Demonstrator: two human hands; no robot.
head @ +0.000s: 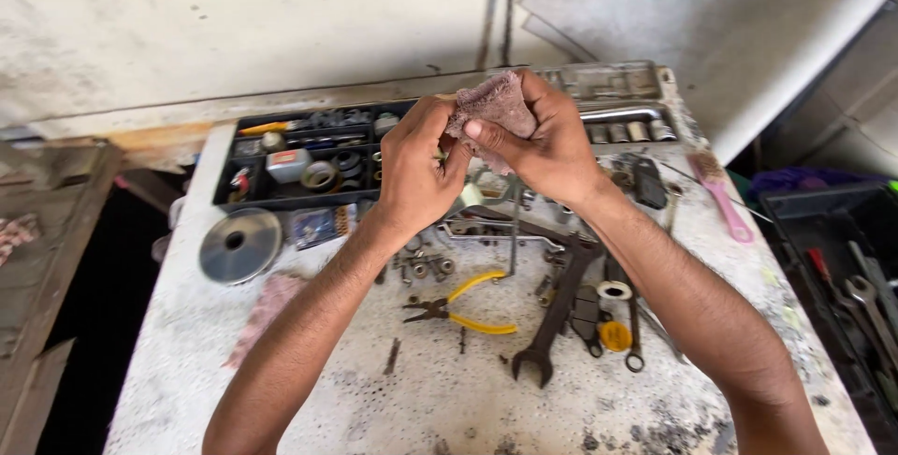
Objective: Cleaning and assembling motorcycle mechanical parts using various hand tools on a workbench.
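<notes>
A pale, stained workbench (281, 390) stands against a bare wall, strewn with tools.

Above its middle, the right hand (552, 151) clenches a pinkish rag (491, 104), thumb pressed across the cloth and fingers wrapped behind it. The left hand (416, 174) meets it from the side, fingertips pinched together at the rag's edge; whatever small part they may be pinching is hidden, so I cannot tell if it holds anything but cloth. Judging from this pose, a wiping job looks to be midway: the rag is bunched and in use, nothing has been set down, and both hands are raised off the bench.

Below the hands lie yellow-handled pliers (463, 310), a large dark spanner (557, 319) and scattered bolts. A black tray (245, 195) of small parts sits behind the left hand, a metal disc (239, 245) lies beside it, and a pink brush (720, 198) rests to the right.
</notes>
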